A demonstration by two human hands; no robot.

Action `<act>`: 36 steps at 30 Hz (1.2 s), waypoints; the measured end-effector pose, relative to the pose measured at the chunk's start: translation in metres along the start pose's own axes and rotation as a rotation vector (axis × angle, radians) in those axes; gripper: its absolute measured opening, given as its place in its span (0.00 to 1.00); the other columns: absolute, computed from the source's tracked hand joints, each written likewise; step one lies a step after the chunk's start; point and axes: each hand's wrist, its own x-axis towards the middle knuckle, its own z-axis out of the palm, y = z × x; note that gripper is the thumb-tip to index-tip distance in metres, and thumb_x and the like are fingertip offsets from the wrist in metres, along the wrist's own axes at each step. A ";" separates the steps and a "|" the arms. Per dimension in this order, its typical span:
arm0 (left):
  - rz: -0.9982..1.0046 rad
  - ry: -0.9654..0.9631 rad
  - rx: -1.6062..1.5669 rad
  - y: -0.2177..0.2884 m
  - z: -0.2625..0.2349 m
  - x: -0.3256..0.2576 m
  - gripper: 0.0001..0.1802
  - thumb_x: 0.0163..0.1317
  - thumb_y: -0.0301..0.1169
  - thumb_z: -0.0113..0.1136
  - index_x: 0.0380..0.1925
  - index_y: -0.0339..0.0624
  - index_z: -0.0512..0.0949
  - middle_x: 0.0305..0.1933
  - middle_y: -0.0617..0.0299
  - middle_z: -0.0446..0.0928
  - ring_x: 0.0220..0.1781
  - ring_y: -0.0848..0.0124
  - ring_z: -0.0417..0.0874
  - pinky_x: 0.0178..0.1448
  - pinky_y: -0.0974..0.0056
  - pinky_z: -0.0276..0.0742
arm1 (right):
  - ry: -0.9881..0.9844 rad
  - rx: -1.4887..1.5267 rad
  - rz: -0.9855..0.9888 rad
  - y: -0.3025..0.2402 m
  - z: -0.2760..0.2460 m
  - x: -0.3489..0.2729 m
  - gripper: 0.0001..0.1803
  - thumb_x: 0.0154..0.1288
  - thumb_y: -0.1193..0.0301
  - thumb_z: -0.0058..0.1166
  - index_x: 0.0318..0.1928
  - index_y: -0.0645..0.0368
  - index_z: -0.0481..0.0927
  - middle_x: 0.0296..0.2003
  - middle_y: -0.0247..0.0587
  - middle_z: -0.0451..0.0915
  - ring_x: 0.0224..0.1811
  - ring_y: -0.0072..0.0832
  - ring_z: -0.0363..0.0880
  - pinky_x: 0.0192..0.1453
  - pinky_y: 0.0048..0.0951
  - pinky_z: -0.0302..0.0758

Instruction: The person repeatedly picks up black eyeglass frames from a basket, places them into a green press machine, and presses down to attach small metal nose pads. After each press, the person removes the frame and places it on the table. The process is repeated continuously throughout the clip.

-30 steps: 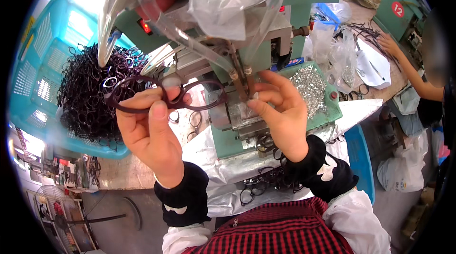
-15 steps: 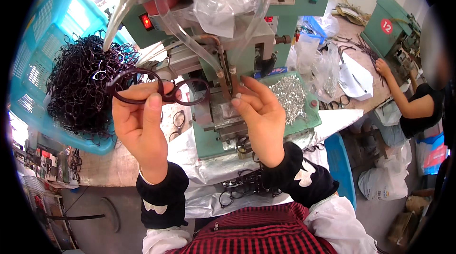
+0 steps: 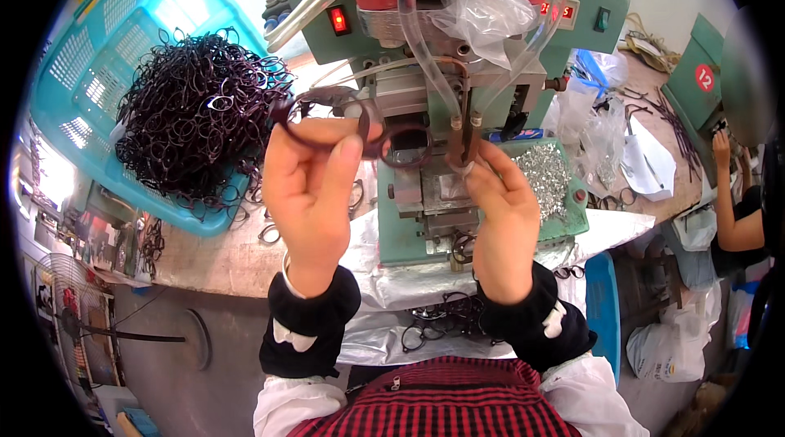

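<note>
- The left hand (image 3: pixel 315 192) is raised in front of the machine, its fingers curled and its thumb pressed up against a dark brown plastic spectacle frame (image 3: pixel 360 128), which it grips at the left lens ring.
- The spectacle frame lies roughly level, its left ring above the left thumb and its right ring (image 3: pixel 406 147) reaching toward the middle of the machine, just beside the right hand.
- The right hand (image 3: pixel 500 216) is lifted at the machine's working point, its fingertips (image 3: pixel 468 165) pinched narrowly together at the frame's right end, right under two thin metal rods (image 3: pixel 468 130); whether they hold some small part there cannot be told.
- The green metal bench machine (image 3: pixel 458 44) stands straight ahead, with a lit red switch (image 3: pixel 338 20), clear plastic tubes (image 3: pixel 425 53) looping down its front and a crumpled clear plastic bag (image 3: pixel 482 4) on top.
- A green tray of small silvery metal parts (image 3: pixel 546 179) sits just right of the right hand, on the machine's base.
- A blue plastic basket (image 3: pixel 90 69) on the left is heaped with a tangled pile of dark spectacle frames (image 3: pixel 196 114); a few loose frames lie on the worn bench (image 3: pixel 213 253) beside it.
- More dark frames (image 3: pixel 446 318) lie on a clear plastic sheet in the person's lap area, between the black cuffs.
- At the right edge, another person's arm (image 3: pixel 732 216) reaches to a second green machine (image 3: pixel 707 81).
</note>
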 end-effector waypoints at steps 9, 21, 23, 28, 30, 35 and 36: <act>0.667 -0.523 0.570 -0.024 0.027 -0.058 0.10 0.46 0.23 0.66 0.31 0.41 0.80 0.48 0.54 0.85 0.31 0.63 0.79 0.36 0.61 0.82 | 0.059 -1.712 -0.701 -0.014 -0.147 0.045 0.12 0.55 0.76 0.63 0.42 0.59 0.86 0.55 0.57 0.80 0.66 0.57 0.72 0.66 0.51 0.71; 0.650 -0.509 0.552 -0.041 0.028 -0.058 0.12 0.43 0.21 0.68 0.31 0.40 0.82 0.44 0.58 0.87 0.33 0.61 0.84 0.39 0.61 0.85 | -0.182 -1.608 -0.926 -0.002 -0.147 0.061 0.07 0.56 0.71 0.65 0.37 0.55 0.84 0.52 0.49 0.79 0.59 0.49 0.76 0.50 0.47 0.75; 0.632 -0.514 0.559 -0.042 0.028 -0.063 0.13 0.44 0.21 0.69 0.33 0.39 0.82 0.44 0.57 0.87 0.33 0.61 0.84 0.42 0.60 0.86 | -0.209 -1.842 -0.873 0.004 -0.138 0.059 0.09 0.58 0.71 0.62 0.40 0.56 0.82 0.58 0.51 0.77 0.65 0.49 0.72 0.49 0.50 0.77; 0.391 -0.415 0.524 -0.022 0.022 -0.098 0.17 0.45 0.21 0.71 0.39 0.40 0.83 0.53 0.54 0.84 0.45 0.53 0.88 0.56 0.54 0.85 | -0.170 -1.722 -0.852 -0.002 -0.157 0.083 0.09 0.55 0.73 0.62 0.38 0.60 0.82 0.55 0.53 0.79 0.63 0.52 0.74 0.57 0.49 0.76; 0.438 -0.350 0.737 -0.001 -0.007 -0.112 0.11 0.52 0.22 0.67 0.37 0.42 0.84 0.52 0.55 0.83 0.46 0.55 0.86 0.62 0.46 0.81 | -0.070 -1.713 -0.826 -0.009 -0.157 0.071 0.07 0.56 0.73 0.64 0.37 0.59 0.83 0.55 0.53 0.80 0.62 0.53 0.75 0.60 0.47 0.75; 0.077 0.117 0.987 0.014 -0.054 -0.074 0.07 0.62 0.16 0.62 0.40 0.32 0.82 0.42 0.55 0.84 0.40 0.62 0.83 0.50 0.64 0.77 | -0.071 -1.730 -0.834 -0.007 -0.163 0.061 0.06 0.57 0.74 0.63 0.35 0.60 0.83 0.51 0.52 0.81 0.59 0.52 0.77 0.59 0.46 0.75; -0.034 0.076 0.987 -0.001 -0.061 -0.063 0.07 0.60 0.19 0.65 0.40 0.34 0.82 0.40 0.54 0.83 0.38 0.61 0.82 0.46 0.63 0.77 | -0.054 -1.705 -0.824 -0.008 -0.161 0.064 0.05 0.57 0.74 0.63 0.35 0.60 0.82 0.50 0.51 0.81 0.57 0.52 0.77 0.58 0.46 0.75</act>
